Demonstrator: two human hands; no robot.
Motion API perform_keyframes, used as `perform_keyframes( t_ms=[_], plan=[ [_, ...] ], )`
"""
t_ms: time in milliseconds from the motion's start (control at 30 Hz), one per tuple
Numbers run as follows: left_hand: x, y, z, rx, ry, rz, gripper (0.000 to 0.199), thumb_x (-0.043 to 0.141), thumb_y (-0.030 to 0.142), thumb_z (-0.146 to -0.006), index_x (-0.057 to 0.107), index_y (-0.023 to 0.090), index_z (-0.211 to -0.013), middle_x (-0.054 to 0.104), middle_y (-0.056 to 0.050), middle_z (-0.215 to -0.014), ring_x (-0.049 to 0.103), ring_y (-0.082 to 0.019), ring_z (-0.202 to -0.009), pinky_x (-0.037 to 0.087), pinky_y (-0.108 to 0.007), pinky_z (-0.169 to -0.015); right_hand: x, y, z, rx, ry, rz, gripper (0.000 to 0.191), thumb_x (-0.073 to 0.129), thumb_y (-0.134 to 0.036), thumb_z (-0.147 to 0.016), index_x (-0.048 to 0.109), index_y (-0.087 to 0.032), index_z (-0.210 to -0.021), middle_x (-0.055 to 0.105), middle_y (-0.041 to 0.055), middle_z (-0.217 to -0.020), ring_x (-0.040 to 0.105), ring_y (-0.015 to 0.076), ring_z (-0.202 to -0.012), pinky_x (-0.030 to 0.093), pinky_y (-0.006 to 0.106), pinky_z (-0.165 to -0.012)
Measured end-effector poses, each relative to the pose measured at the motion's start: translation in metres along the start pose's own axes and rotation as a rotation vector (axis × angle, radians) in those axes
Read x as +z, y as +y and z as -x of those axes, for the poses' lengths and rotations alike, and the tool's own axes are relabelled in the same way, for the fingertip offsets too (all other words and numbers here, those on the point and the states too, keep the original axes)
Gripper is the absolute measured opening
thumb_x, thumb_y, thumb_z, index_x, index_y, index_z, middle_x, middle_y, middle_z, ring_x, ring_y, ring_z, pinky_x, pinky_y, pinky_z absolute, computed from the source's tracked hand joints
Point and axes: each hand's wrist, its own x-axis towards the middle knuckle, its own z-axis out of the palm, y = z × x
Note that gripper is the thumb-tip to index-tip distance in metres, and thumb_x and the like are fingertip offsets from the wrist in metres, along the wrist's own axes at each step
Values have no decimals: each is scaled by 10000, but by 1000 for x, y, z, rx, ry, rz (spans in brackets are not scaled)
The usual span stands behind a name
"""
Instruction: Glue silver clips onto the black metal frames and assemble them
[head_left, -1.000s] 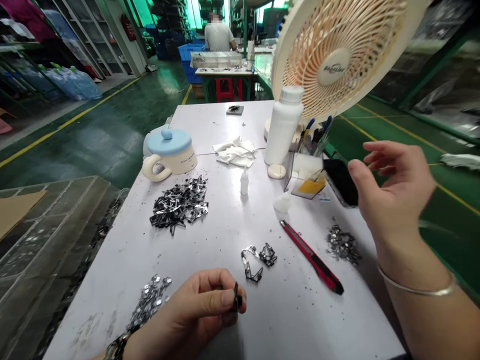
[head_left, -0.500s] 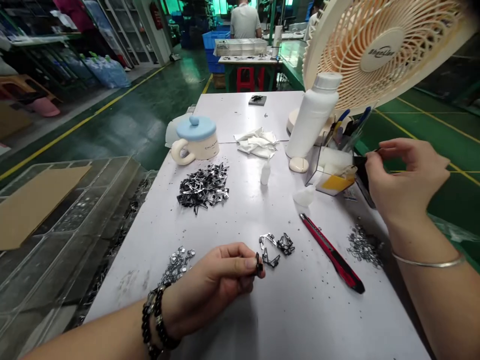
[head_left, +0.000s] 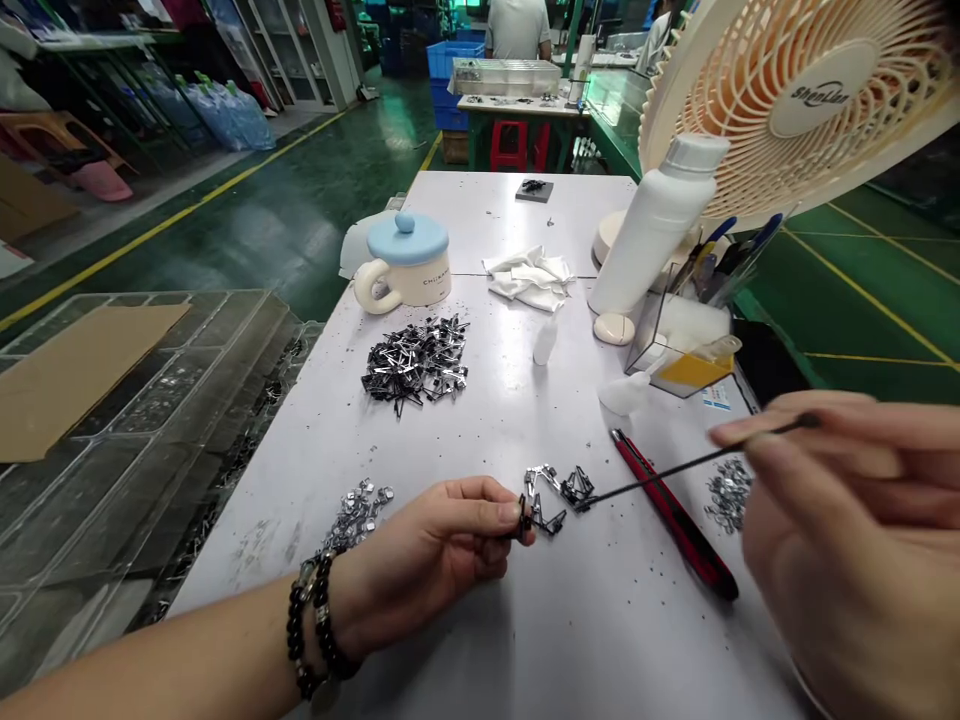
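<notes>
My left hand (head_left: pixel 457 530) is closed, pinching a small black metal clip part (head_left: pixel 523 518) between thumb and fingertips. Large in the lower right, my right hand (head_left: pixel 847 520) grips a thin black swab stick (head_left: pixel 675 468) with a thicker dark end. The stick points left across the table, its far tip close to the small group of black and silver clip parts (head_left: pixel 553 492) beside my left hand. Beneath the stick lies a red and black utility knife (head_left: pixel 675 520). Small silver pieces form a heap (head_left: pixel 356 512) by my left wrist, with another heap (head_left: pixel 727 492) near my right hand.
A pile of black clip parts (head_left: pixel 416 362) lies farther back, near a lidded mug (head_left: pixel 427 278). A small dropper bottle (head_left: pixel 545 342), white bottle (head_left: pixel 652 225), pen holder (head_left: pixel 686 340) and fan (head_left: pixel 795 105) stand beyond. Compartment trays (head_left: pixel 135 430) line the left side.
My right hand has come down and toward me from beside the pen holder, now with the black swab stick in it. The left hand keeps its pinch. The view has shifted slightly.
</notes>
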Motion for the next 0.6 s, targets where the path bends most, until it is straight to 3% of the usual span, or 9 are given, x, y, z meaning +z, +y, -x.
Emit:
perform_keyframes(
  t_ms=[100, 300, 500, 600],
  plan=[
    [0, 0, 1, -11, 14, -16, 116, 694, 177, -688, 592, 131, -656, 606, -37, -711, 436, -70, -593, 347, -173, -588, 15, -9, 9, 53, 129, -174, 254, 667, -81, -681, 650, -257, -864, 541, 31, -704, 607, 251, -694, 504, 448, -621],
    [1, 0, 1, -25, 10, -11, 113, 698, 174, -683, 598, 131, -655, 614, -37, -710, 449, -71, -600, 357, -168, -591, 20, -11, 12, -22, 71, -229, 255, 655, -27, -680, 633, -201, -866, 569, 26, -692, 605, 211, -683, 515, 356, -500],
    [1, -1, 2, -22, -2, -7, 103, 685, 172, -696, 597, 132, -662, 615, -39, -706, 471, -80, -623, 353, -175, -601, 23, -11, 14, -12, 7, -176, 287, 645, -4, -687, 609, -210, -883, 557, 10, -695, 597, 195, -709, 517, 343, -544],
    [1, 0, 2, -32, 15, -7, 103, 687, 174, -693, 595, 136, -666, 614, -39, -709, 477, -88, -638, 353, -184, -616, 23, -14, 15, 10, 55, -158, 246, 661, -38, -685, 610, -208, -856, 557, 25, -728, 600, 211, -731, 507, 368, -575]
  ],
)
